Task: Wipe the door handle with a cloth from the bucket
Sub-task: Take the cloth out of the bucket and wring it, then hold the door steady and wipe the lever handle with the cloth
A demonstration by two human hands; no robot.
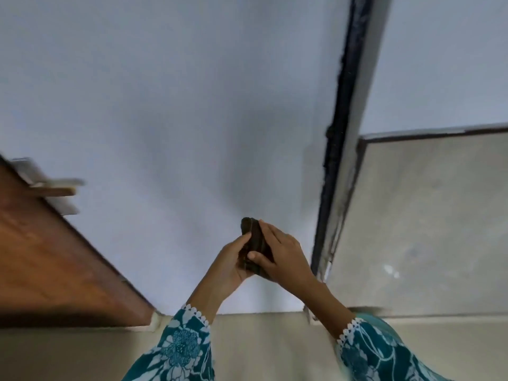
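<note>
A dark, folded cloth (254, 237) is held between both hands in front of a white wall, low in the middle of the view. My left hand (232, 261) grips its lower left side and my right hand (280, 250) wraps its right side, thumb across the front. A brown wooden door (49, 259) stands open at the left, and its metal lever handle (59, 187) juts from the door's edge, blurred. The handle is well to the left of the hands and apart from the cloth. No bucket is in view.
A white wall (178, 105) fills the middle. A dark door frame strip (341, 133) runs down at the right, beside a beige tiled floor (428, 221). A beige threshold (261, 347) lies below the hands.
</note>
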